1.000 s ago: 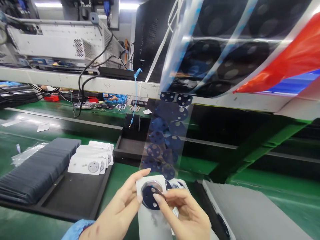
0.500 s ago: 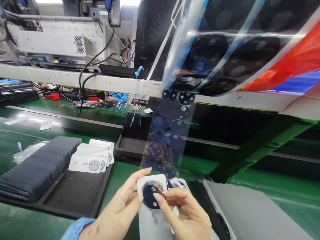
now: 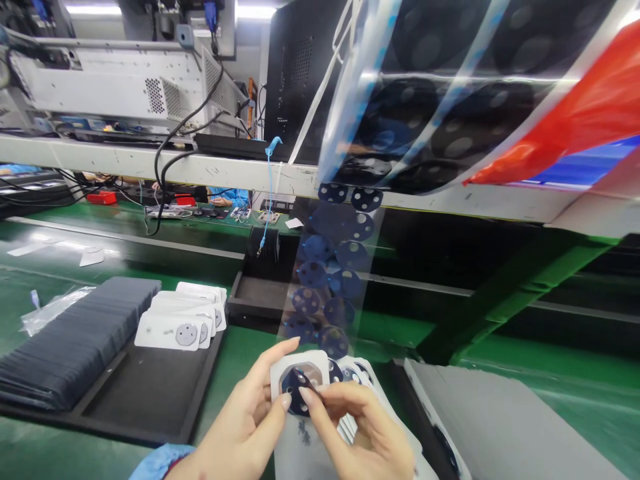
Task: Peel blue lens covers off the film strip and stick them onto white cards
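My left hand [image 3: 250, 417] grips a white, rounded-corner panel [image 3: 295, 450] by its upper left edge, the thumb resting on its front. A dark blue round film sticker [image 3: 299, 381] with several small holes lies partly over the panel's round recess. My right hand [image 3: 367, 427] pinches the sticker's right edge between thumb and forefinger, and that side is bent up off the panel. Other white panels [image 3: 390, 413] with round cut-outs lie under and beside my right hand. Behind hangs a clear strip [image 3: 320, 307] bearing two columns of the same dark round stickers.
At left, a black tray [image 3: 145, 393] holds a row of dark grey sheets [image 3: 85, 340] and stacked white panels [image 3: 167, 331]. A grey flat stack [image 3: 500, 420] lies at right. A white shelf rail [image 3: 230, 160] crosses above the green bench, with a blue cord [image 3: 267, 200] dangling from it.
The sticker's right side is lifted and folded further from the panel, showing more of the recess. My right hand has shifted slightly left with it. The view has moved a little.
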A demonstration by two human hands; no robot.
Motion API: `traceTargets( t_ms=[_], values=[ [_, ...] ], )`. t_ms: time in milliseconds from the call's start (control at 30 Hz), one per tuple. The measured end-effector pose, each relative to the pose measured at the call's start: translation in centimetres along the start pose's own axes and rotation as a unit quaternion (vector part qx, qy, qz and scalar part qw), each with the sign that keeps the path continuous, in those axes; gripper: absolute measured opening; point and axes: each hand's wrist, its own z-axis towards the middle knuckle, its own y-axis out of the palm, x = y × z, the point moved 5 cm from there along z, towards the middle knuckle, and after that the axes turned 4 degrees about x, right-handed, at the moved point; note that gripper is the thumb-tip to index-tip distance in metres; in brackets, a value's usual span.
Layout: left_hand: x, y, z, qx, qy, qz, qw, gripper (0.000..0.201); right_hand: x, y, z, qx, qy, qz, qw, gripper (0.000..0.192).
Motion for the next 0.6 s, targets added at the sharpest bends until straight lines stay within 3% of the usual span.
traceTargets(
  t_ms=[133,333,400,500,533,600],
  values=[
    [-0.4,-0.2,0.1,0.032,0.032,0.039,0.998,0.052,-0.3,0.0,-0.4,0.006,-0.105,-0.080,0.991,0.012],
    [-0.5,-0.6,0.5,0.056,0.040,0.060,0.996,0.048,-0.9,0.5,-1.2,0.028,-0.230,-0.199,0.952,0.023],
    [-0.2,-0.6,0.5,0.068,0.045,0.041,0.996,0.046,-1.0,0.6,-1.1,0.036,-0.236,-0.226,0.944,0.028],
    [0.2,-0.7,0.5,0.106,0.060,0.001,0.993,0.046,-1.1,0.2,-0.6,0.054,-0.235,-0.235,0.942,0.058],
    [0.3,-0.8,0.5,0.118,0.061,-0.010,0.991,0.046,-1.0,0.1,-0.4,0.043,-0.216,-0.221,0.950,0.065],
    [0.4,-0.7,0.5,0.127,0.058,-0.026,0.990,0.046,-0.2,0.2,0.1,-0.016,-0.126,-0.175,0.976,0.062]
  ],
)
